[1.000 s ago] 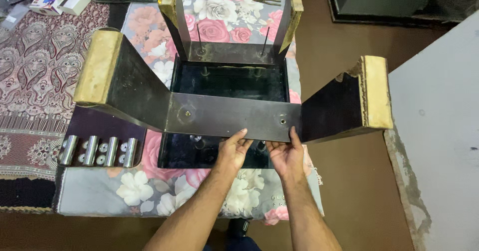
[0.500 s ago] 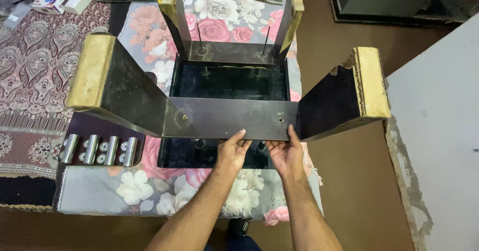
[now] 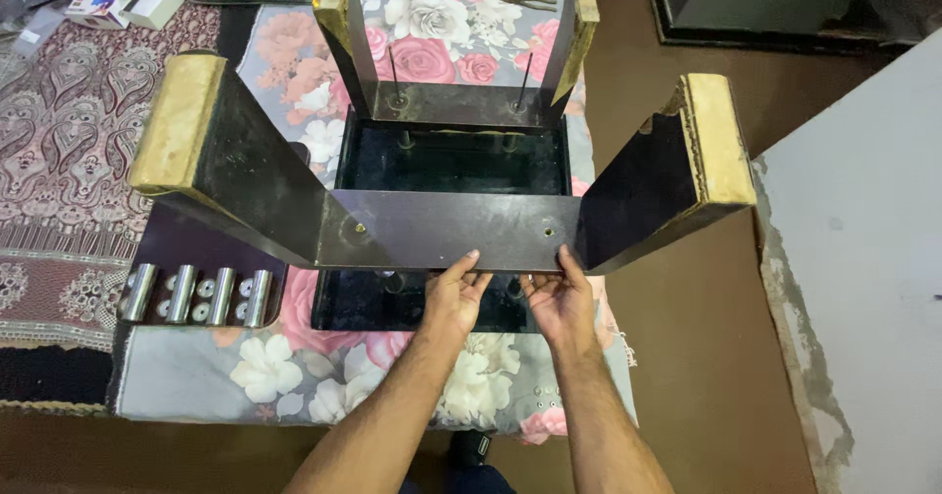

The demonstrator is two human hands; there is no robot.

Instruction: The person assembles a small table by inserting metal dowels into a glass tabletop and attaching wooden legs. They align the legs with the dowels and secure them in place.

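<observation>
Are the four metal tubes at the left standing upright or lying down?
Lying down. The four metal tubes rest on their sides in a row on the dark board, their lengths showing.

I see very little movement across these moments; my left hand [image 3: 459, 296] has its fingertips spread a touch higher on the lower edge of the dark panel [image 3: 446, 231] than a second ago; my right hand [image 3: 561, 293] has slid slightly along that same edge, thumb now pressed up near the right screw hole; the right gold-edged wing [image 3: 677, 170] has swung a little, its face turned more open toward me; the whole view has tipped marginally, so the metal cylinders [image 3: 196, 295] sit a shade lower.
</observation>
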